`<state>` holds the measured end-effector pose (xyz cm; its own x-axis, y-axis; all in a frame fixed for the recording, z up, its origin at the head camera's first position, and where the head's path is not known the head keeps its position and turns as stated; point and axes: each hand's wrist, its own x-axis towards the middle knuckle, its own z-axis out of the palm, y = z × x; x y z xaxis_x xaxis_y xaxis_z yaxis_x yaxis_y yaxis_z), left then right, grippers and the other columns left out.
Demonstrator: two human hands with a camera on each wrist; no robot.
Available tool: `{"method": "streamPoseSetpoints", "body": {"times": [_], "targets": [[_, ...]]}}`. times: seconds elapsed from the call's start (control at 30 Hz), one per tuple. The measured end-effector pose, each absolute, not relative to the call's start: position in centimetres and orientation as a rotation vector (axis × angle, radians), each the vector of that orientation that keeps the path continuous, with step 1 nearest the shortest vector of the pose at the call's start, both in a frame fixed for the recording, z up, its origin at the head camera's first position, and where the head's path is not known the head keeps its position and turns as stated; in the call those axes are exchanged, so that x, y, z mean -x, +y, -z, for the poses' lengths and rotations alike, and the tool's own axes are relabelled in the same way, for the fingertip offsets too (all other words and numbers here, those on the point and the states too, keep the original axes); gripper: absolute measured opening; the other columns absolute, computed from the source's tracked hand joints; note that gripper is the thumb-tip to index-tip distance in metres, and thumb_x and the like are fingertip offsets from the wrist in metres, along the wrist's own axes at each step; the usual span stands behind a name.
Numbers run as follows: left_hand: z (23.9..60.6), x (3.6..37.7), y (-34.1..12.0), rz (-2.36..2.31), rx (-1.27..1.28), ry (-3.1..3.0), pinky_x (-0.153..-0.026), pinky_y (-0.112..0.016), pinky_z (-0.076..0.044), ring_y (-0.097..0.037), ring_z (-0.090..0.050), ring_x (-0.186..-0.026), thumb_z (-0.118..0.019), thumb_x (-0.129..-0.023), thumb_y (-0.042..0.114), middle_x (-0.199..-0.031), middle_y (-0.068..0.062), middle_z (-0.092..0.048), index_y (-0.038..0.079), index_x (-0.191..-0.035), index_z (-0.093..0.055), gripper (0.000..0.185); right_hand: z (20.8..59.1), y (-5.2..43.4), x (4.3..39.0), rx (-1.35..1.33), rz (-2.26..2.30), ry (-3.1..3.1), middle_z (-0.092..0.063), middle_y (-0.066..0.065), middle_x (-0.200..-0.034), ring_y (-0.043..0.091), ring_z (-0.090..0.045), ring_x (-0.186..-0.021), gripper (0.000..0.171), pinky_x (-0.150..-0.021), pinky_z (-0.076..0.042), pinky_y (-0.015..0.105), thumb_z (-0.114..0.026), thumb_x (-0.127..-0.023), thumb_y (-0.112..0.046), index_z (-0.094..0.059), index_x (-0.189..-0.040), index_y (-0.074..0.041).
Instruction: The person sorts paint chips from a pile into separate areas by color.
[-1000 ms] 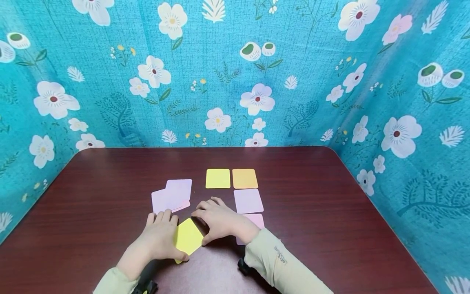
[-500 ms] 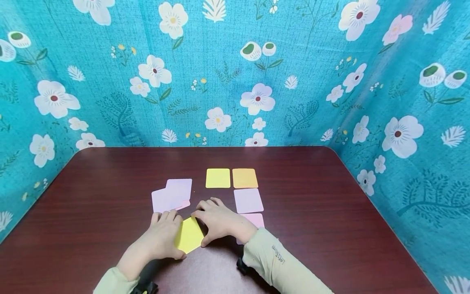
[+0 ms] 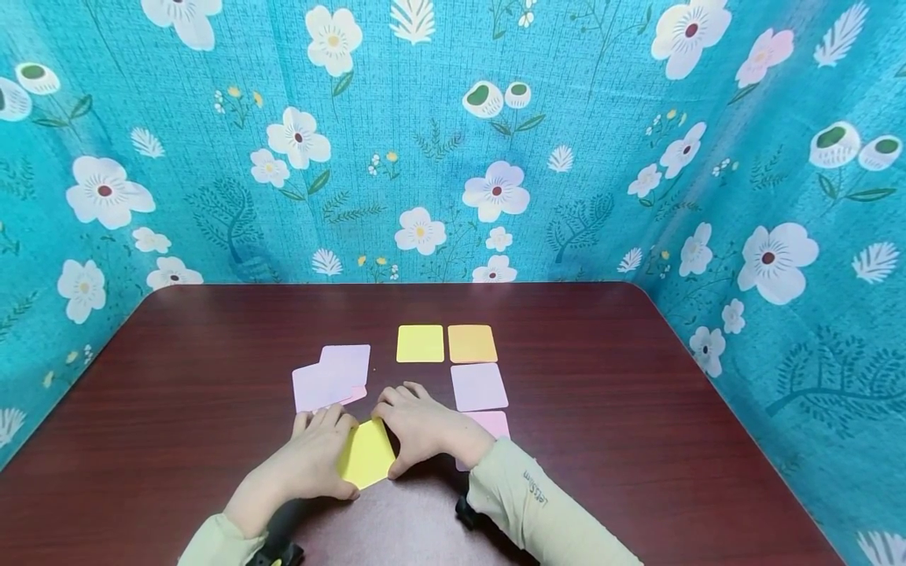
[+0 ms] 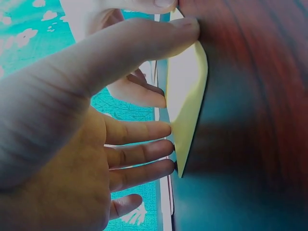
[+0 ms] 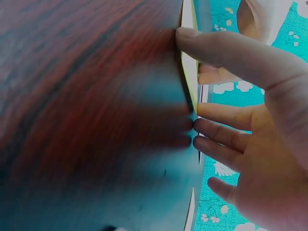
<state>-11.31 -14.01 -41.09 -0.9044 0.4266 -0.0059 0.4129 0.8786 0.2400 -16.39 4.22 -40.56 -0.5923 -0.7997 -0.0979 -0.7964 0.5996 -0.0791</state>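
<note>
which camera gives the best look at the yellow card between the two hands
The head view: the yellow card lies whole on the table between the left hand and right hand. The left wrist view shows it edge-on and bowed; the right wrist view shows only a thin edge.

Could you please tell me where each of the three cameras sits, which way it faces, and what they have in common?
Head: worn on the head, looks forward and down at the table; both hands and sleeves show, left hand, right hand, at the yellow card.
Left wrist: on the left wrist, looks along the palm; thumb and fingers touch the card's edge.
Right wrist: on the right wrist, looks along that hand; fingers at the card's edge.
Shared: all three show the yellow card and the table.
</note>
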Motion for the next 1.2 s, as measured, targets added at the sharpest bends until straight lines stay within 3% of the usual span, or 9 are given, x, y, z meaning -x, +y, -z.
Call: {"method": "streamPoseSetpoints", "body": {"times": [0.3,0.53,0.8,1.2], "targets": [[41.1,11.2,-13.9,-0.355,-0.673,2.982,-0.075,-0.043,-0.026,-0.021,-0.042,-0.090,-0.083,-0.045,0.044,-0.096,-0.002,-0.044,0.005,-0.105,-0.052,0.079,40.6,4.9,16.9,1.354,0.034,2.702,-0.050,-0.007,-0.104,0.012,-0.046,-0.106,0.069,-0.103,-0.027,0.040,-0.074,-0.059,-0.053,-0.052,-0.113,-0.017],[41.0,11.5,-13.7,-0.373,-0.673,2.970,-0.079,-0.044,-0.026,-0.021,-0.044,-0.094,-0.083,-0.047,0.042,-0.098,-0.003,-0.046,0.004,-0.110,-0.051,0.080,40.2,5.6,17.2,1.319,0.068,2.713,-0.050,-0.006,-0.108,0.012,-0.046,-0.109,0.070,-0.104,-0.026,0.041,-0.074,-0.059,-0.053,-0.051,-0.115,-0.016],[41.0,12.4,-13.2,-0.390,-0.746,3.025,-0.075,-0.042,-0.026,-0.017,-0.044,-0.084,-0.083,-0.047,0.037,-0.091,0.000,-0.043,0.004,-0.106,-0.052,0.075,40.1,6.2,17.6,1.299,0.085,2.727,-0.049,-0.004,-0.113,0.010,-0.043,-0.115,0.072,-0.105,-0.025,0.042,-0.073,-0.063,-0.050,-0.048,-0.119,-0.014],[40.7,14.1,-12.3,-0.399,-0.801,3.057,-0.075,-0.041,-0.024,-0.018,-0.045,-0.085,-0.082,-0.046,0.038,-0.093,-0.001,-0.045,0.004,-0.107,-0.053,0.075,39.7,7.3,18.6,1.263,0.106,2.756,-0.047,-0.003,-0.116,0.016,-0.043,-0.113,0.077,-0.102,-0.027,0.042,-0.076,-0.061,-0.052,-0.049,-0.123,-0.015]]}}
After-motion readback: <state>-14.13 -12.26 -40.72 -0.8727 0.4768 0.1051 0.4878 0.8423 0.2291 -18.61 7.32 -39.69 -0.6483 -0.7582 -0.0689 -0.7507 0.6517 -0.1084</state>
